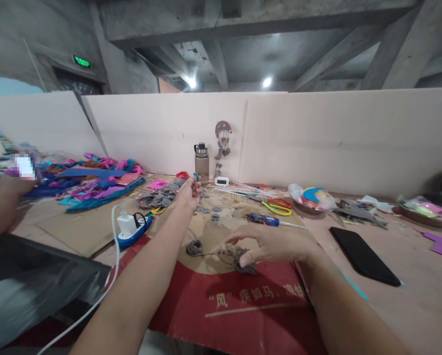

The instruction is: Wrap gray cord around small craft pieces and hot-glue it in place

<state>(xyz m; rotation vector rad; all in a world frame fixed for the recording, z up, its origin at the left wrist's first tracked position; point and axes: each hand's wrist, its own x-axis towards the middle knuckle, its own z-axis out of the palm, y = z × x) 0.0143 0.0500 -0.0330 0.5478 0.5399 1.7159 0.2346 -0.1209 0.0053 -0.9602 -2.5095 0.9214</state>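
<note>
Nearest the camera: left forearm (143, 281) and right forearm (347, 296), both extended over red printed cardboard (246, 325) on the bench (417, 315).

Progress, as judged: partial. The crescent-topped gray ornament (223, 129), beyond and right of the left grip, appears assembled. Components not yet joined: the pile of gray cutouts (156, 198), left of the left grip; small loose cutouts (215, 217), just right of it; and the cord, still wound. The larger cord coil (247, 267) lies directly beneath the right grip; the smaller cord coil (194, 247) lies to its left.

Pose, left: arm reaching forward, fingertips upward. The left hand (189, 194) pinches a small blue-topped item (196, 176); its lower portion is hidden.

Pose, right: arm angled inward, palm down, fingers curved leftward. The right hand (278, 245) is unclenched, thumb over the larger coil; whether it presses the cord cannot be determined.
</note>
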